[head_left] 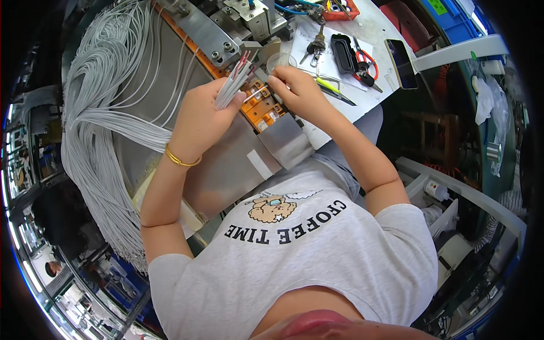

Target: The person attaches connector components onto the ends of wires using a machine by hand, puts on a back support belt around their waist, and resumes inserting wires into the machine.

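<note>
My left hand (pixel 207 116) is closed around a bundle of thin grey cables (pixel 233 85), whose stripped ends show red and white wires. One single cable (pixel 254 95) slants from beside my left thumb to the fingertips of my right hand (pixel 294 90), which pinch its end. Both hands are over an orange fixture (pixel 262 111) with metal parts set in it. The exact tip of the pinched cable is hidden by the fingers. Behind my left wrist the bundle trails back into a large heap of grey cables (pixel 107 73).
A metal machine (pixel 249 20) stands beyond my hands. On the white table at the right lie keys (pixel 317 42), a black case (pixel 343 54), red-handled pliers (pixel 365 65), a yellow-green pen or knife (pixel 331 88) and a phone (pixel 401 63). A red tray (pixel 343 11) is behind them.
</note>
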